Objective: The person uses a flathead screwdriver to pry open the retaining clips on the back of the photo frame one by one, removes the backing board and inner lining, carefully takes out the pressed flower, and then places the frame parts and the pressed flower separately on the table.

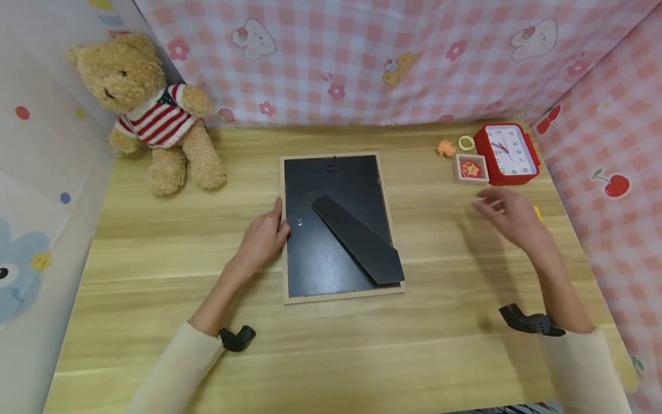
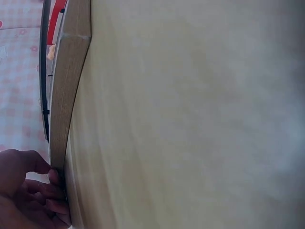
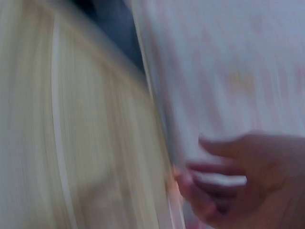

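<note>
My left fingers (image 1: 275, 214) grip the left edge of the frame (image 1: 320, 259), lying back-up on the table (image 1: 445, 328); probably light, stiff, its hidden front fragile: best held by the rim (image 1: 341, 296), not the stand (image 1: 357, 241); my right fingers (image 1: 493, 194) curl loosely, seemingly empty

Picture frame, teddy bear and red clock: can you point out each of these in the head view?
Picture frame (image 1: 343, 227), head view: on the black stand leg across its back.
Teddy bear (image 1: 159, 122), head view: on its striped sweater.
Red clock (image 1: 509, 154), head view: on its white dial.
</note>
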The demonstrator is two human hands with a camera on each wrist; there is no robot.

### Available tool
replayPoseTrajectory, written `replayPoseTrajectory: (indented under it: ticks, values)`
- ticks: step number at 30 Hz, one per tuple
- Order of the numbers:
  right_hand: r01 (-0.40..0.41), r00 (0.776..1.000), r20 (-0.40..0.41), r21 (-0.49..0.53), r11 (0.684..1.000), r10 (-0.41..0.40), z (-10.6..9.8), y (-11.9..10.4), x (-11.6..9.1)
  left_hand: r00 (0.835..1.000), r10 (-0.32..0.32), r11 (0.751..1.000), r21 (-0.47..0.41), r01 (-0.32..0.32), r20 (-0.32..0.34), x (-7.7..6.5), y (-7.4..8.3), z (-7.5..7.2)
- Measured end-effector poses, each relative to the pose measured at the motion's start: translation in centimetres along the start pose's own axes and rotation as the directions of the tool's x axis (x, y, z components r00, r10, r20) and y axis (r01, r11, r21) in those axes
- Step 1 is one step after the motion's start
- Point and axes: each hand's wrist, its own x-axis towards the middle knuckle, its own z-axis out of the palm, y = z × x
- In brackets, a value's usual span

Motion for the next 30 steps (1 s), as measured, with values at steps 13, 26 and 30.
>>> replayPoseTrajectory:
  ticks: [13, 26, 30]
  values:
    - [0.249, 0.923, 0.244, 0.209, 0.946, -0.297, 11.2, -14.2, 4.4, 0.997, -0.066, 0.995, 0.079, 0.068, -0.029, 0.7, 0.3, 0.3]
    - [0.054, 0.960, 0.203, 0.534, 0.844, -0.191, 14.1, -15.2, 5.7, 0.997, -0.029, 0.999, 0.039, 0.032, -0.068, -0.4, 1.7, -0.5]
    - [0.066, 0.961, 0.194, 0.537, 0.841, -0.199, 14.1, -15.2, 5.8, 0.997, -0.028, 0.998, -0.052, 0.025, -0.071, -0.7, 1.8, -0.9]
